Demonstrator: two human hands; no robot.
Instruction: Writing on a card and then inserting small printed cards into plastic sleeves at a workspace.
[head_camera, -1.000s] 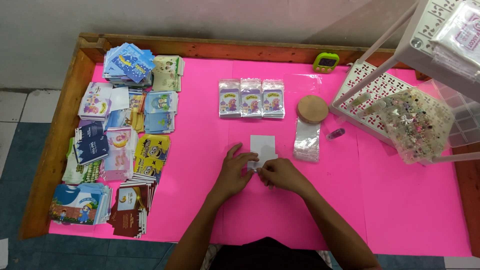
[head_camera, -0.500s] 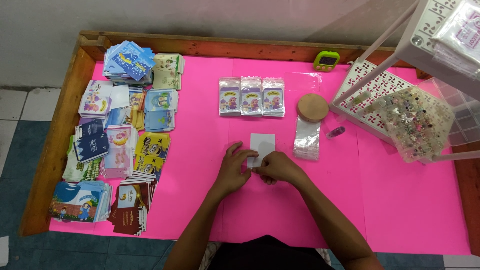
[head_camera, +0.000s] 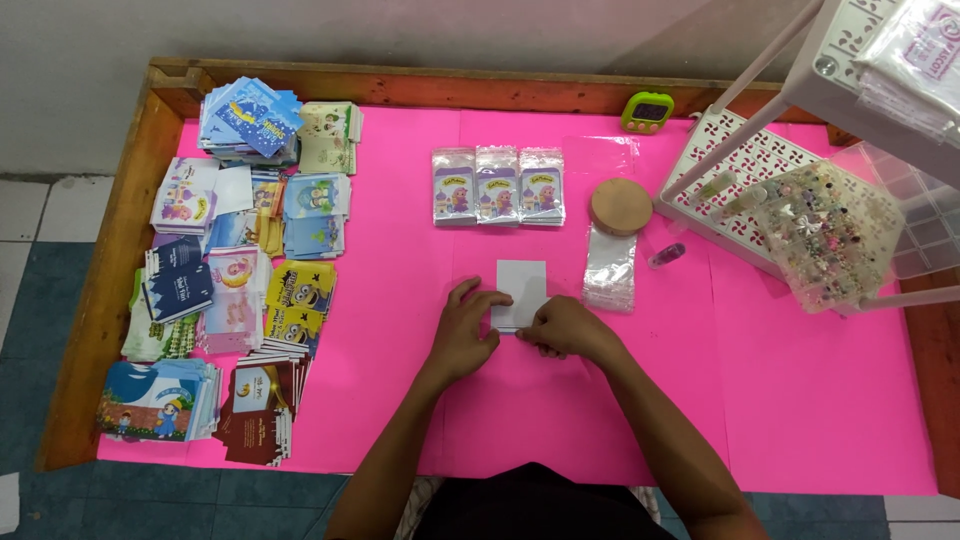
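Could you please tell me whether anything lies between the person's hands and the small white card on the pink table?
Nothing visible does: the left hand and right hand already touch the white card.

Wooden-rimmed table (head_camera: 120, 250), pink cover (head_camera: 800, 400): card stacks (head_camera: 230, 290) (left side), three sachets (head_camera: 498, 186), white card (head_camera: 521, 290), clear bags (head_camera: 610, 270), round wooden lid (head_camera: 621, 206), white basket (head_camera: 740, 180)

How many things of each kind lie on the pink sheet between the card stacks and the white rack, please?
Sealed purple picture packets: 3
Plain white card under both hands: 1
Empty clear plastic bags: 1
Round wooden discs: 1
Small green timers: 1
Small clear vials: 1
Total: 8
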